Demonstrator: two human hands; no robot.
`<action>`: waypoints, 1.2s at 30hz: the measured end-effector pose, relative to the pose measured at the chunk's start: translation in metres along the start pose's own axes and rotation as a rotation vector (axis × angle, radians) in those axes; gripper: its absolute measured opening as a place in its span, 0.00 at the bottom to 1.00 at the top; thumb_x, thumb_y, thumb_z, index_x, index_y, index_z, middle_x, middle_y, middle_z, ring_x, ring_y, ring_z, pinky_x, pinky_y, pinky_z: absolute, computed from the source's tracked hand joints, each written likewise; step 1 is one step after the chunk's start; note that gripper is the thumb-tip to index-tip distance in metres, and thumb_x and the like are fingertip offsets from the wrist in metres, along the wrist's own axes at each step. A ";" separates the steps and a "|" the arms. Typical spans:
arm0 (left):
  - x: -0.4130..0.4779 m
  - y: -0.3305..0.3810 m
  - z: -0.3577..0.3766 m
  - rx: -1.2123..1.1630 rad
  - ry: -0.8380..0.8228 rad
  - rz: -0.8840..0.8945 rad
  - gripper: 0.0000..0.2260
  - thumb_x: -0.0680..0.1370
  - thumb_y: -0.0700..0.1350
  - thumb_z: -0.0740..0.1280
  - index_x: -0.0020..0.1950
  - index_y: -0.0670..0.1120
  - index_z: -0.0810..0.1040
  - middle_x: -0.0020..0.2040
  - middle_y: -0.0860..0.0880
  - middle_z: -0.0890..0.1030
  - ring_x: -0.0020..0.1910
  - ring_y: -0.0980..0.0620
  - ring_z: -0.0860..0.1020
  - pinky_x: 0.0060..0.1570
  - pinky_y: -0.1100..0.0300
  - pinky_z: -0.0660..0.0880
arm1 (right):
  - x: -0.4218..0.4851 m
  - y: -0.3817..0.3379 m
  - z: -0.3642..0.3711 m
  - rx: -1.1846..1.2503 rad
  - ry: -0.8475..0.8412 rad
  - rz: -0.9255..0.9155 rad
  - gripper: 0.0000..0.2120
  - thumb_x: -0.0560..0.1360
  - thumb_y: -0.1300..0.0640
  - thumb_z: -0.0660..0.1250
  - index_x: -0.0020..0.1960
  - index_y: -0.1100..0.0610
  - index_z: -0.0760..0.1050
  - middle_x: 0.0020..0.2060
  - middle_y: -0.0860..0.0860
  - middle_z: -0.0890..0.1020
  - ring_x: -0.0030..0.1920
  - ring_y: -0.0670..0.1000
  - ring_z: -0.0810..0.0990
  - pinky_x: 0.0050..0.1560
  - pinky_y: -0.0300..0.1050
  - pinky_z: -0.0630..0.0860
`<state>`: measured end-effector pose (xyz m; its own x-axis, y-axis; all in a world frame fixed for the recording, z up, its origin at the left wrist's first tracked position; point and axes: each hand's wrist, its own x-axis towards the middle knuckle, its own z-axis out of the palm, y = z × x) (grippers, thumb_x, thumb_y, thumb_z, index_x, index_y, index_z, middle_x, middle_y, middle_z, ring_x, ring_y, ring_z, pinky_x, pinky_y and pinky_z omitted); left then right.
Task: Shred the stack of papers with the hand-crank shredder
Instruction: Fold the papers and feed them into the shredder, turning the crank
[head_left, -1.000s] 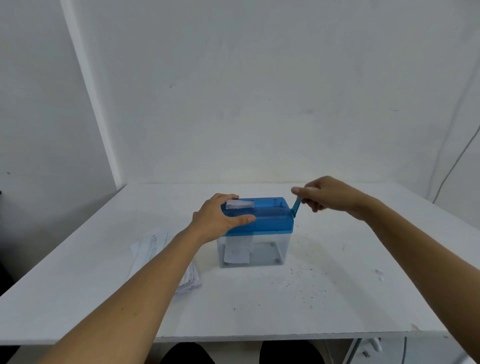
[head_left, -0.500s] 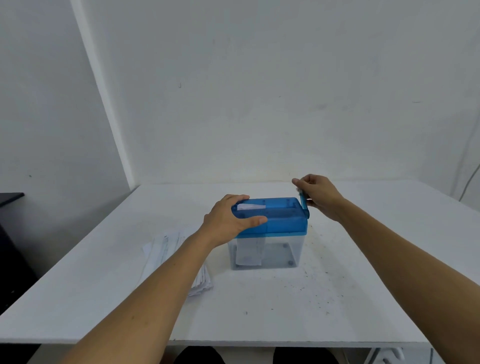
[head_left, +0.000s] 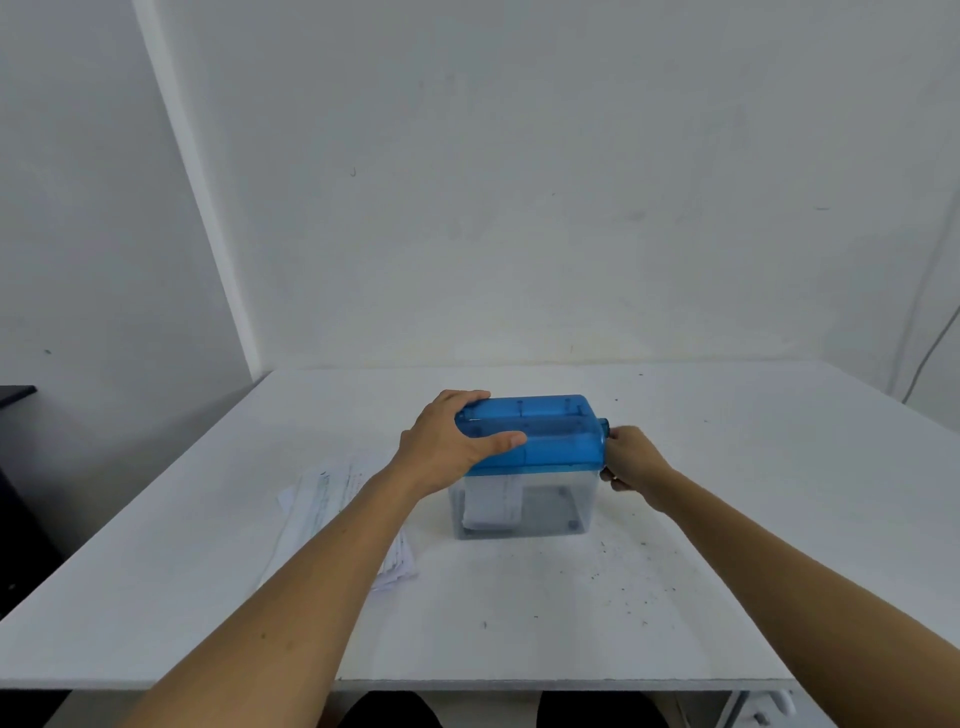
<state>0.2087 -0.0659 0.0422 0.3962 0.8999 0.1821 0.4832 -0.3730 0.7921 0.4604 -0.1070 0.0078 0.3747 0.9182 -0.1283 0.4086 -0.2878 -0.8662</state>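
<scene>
Stack of papers (head_left: 332, 499) lies flat on the table (head_left: 727, 519), beside the left forearm. Left hand (head_left: 447, 447) grips the left end of the blue lid. Shredder (head_left: 550, 436) stands upright mid-table, long axis left–right, slot facing up. Right hand (head_left: 631, 460) is nearest the right end, fingers curled, apparently round the crank, which is hidden.

Head-worn wide-angle view, forward and down, near the table (head_left: 519, 623)
</scene>
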 end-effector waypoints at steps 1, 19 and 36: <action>-0.001 0.000 0.000 -0.003 0.006 0.003 0.47 0.54 0.81 0.69 0.68 0.61 0.72 0.64 0.63 0.72 0.65 0.58 0.72 0.69 0.47 0.71 | -0.006 0.003 -0.002 -0.020 -0.019 -0.005 0.12 0.81 0.61 0.58 0.42 0.60 0.75 0.32 0.53 0.77 0.31 0.49 0.69 0.30 0.39 0.66; -0.001 0.001 -0.002 -0.034 -0.011 0.013 0.39 0.62 0.70 0.76 0.69 0.57 0.72 0.64 0.60 0.72 0.65 0.57 0.72 0.67 0.54 0.72 | -0.057 -0.067 -0.098 -0.155 -0.328 -0.283 0.17 0.78 0.44 0.68 0.50 0.59 0.81 0.34 0.49 0.76 0.35 0.47 0.72 0.38 0.42 0.72; 0.007 0.001 -0.009 -0.036 -0.089 0.032 0.38 0.67 0.66 0.74 0.73 0.55 0.70 0.67 0.59 0.71 0.66 0.59 0.69 0.61 0.65 0.68 | 0.011 -0.042 -0.039 -0.149 -0.035 0.013 0.17 0.82 0.46 0.61 0.58 0.58 0.80 0.47 0.52 0.83 0.43 0.50 0.81 0.44 0.44 0.77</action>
<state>0.2048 -0.0579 0.0499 0.4793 0.8636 0.1566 0.4418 -0.3916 0.8071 0.4800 -0.0953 0.0614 0.3525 0.9223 -0.1581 0.5235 -0.3344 -0.7836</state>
